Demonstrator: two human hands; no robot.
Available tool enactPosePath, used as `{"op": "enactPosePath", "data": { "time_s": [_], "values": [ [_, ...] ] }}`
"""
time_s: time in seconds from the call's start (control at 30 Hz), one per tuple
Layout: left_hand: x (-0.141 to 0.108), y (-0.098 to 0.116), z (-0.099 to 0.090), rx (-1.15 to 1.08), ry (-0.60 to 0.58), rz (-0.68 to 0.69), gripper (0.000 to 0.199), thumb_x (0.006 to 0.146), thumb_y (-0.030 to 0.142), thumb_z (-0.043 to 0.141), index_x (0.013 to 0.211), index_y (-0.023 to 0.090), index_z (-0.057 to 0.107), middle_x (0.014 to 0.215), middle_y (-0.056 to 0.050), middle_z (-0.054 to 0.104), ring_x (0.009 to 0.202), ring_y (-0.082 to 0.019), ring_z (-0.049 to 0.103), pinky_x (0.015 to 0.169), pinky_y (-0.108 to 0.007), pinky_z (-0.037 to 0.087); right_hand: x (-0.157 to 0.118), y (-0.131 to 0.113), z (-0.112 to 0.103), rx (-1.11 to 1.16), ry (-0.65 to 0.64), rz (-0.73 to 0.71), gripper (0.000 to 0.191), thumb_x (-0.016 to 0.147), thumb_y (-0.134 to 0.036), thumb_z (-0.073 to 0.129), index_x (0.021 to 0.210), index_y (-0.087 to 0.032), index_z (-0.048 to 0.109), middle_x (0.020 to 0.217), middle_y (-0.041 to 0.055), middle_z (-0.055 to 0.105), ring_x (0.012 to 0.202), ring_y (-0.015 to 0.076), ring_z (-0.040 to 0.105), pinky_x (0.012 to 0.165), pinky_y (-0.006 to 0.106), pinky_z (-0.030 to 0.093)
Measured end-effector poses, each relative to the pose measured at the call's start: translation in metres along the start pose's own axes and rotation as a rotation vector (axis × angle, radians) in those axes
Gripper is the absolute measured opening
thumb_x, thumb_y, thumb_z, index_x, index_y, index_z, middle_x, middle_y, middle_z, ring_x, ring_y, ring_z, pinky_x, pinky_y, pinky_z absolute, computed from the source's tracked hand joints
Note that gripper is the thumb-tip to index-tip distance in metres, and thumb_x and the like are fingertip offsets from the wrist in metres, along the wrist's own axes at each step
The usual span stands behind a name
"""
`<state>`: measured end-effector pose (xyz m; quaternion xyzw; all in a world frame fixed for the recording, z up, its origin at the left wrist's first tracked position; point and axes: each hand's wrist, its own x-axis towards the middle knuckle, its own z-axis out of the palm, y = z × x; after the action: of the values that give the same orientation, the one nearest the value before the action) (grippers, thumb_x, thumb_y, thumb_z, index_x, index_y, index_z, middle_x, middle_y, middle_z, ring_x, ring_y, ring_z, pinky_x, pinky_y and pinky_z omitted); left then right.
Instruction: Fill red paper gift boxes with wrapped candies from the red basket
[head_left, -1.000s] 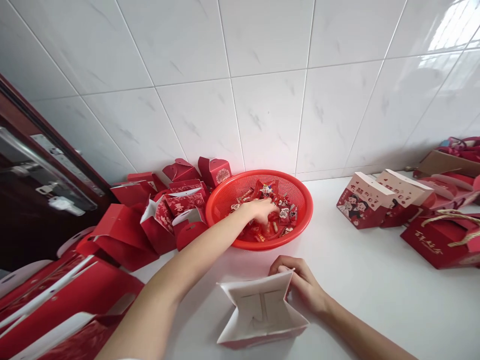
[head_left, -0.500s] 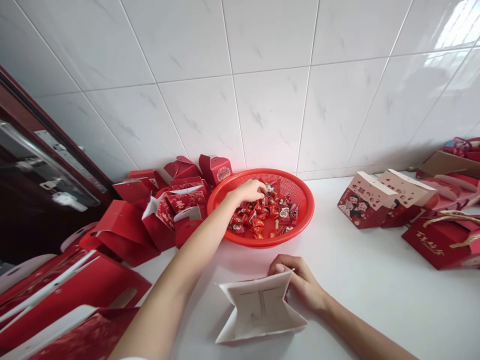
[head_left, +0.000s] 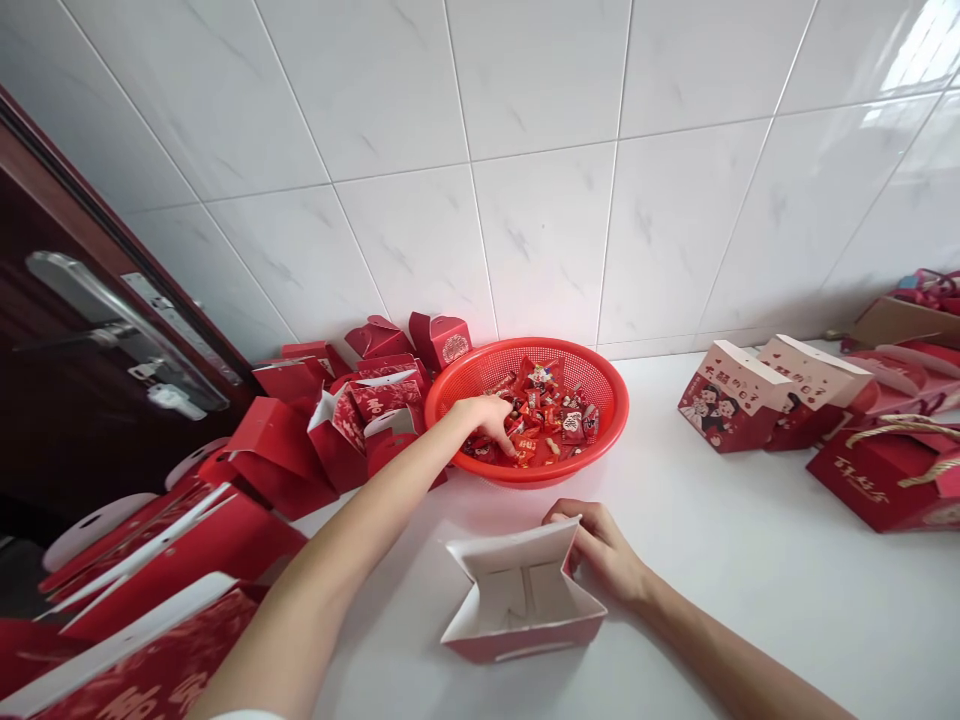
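My left hand (head_left: pixel 486 422) reaches into a red mesh basket (head_left: pixel 615 420) of wrapped candies (head_left: pixel 551 415). Its fingers point down at the candies on the left side; whether they pinch one is hidden. Below the basket, an open-topped paper box (head_left: pixel 525 640), white inside and red outside, stands on the white table (head_left: pixel 675 560). My right hand (head_left: pixel 600 545) is closed on the box's upper right side, some fingers hidden behind it. The inside of the box shows bare white walls and bottom.
Many red gift boxes (head_left: pixel 277 455) crowd the left side, with a dark door (head_left: pixel 90 400) behind them. On the right stand pink-and-red boxes (head_left: pixel 739 395) and a red box with rope handles (head_left: pixel 885 480). A tiled wall (head_left: pixel 540 240) rises behind the basket.
My left hand has moved down and slightly left within the basket. The paper box is tilted differently, showing more of its red near side. The view has shifted slightly.
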<state>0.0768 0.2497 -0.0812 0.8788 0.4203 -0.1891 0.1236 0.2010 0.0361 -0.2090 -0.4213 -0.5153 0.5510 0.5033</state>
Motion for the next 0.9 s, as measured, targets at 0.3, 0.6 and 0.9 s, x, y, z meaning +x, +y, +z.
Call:
{"op": "enactPosePath", "data": {
  "time_s": [0.3, 0.6, 0.9],
  "values": [
    [0.010, -0.011, 0.002, -0.216, 0.208, 0.138, 0.052, 0.077, 0.033, 0.075, 0.127, 0.022, 0.068, 0.132, -0.008, 0.070, 0.122, -0.029, 0.064, 0.097, -0.030, 0.049, 0.000, 0.000, 0.000, -0.009, 0.004, 0.008, 0.047, 0.086, -0.061, 0.063, 0.070, -0.018, 0.059, 0.060, -0.0009, 0.054, 0.055, 0.0124, 0.049, 0.051, 0.025, 0.039],
    [0.012, -0.017, 0.004, -0.587, 0.189, 0.224, 0.038, 0.082, 0.030, 0.069, 0.117, 0.016, 0.068, 0.118, -0.010, 0.075, 0.105, -0.025, 0.071, 0.081, -0.029, 0.056, 0.000, -0.004, 0.000, 0.003, 0.002, 0.008, 0.048, 0.086, -0.063, 0.062, 0.068, -0.018, 0.057, 0.058, -0.0010, 0.053, 0.054, 0.0121, 0.047, 0.051, 0.025, 0.036],
    [0.007, -0.015, 0.003, -0.763, 0.124, 0.271, 0.022, 0.076, 0.035, 0.075, 0.080, 0.015, 0.069, 0.080, -0.002, 0.073, 0.079, -0.019, 0.068, 0.073, -0.029, 0.052, -0.001, -0.005, 0.000, -0.017, 0.035, -0.026, 0.051, 0.086, -0.066, 0.062, 0.069, -0.018, 0.059, 0.055, -0.0026, 0.049, 0.051, 0.0119, 0.046, 0.051, 0.026, 0.037]
  ]
}}
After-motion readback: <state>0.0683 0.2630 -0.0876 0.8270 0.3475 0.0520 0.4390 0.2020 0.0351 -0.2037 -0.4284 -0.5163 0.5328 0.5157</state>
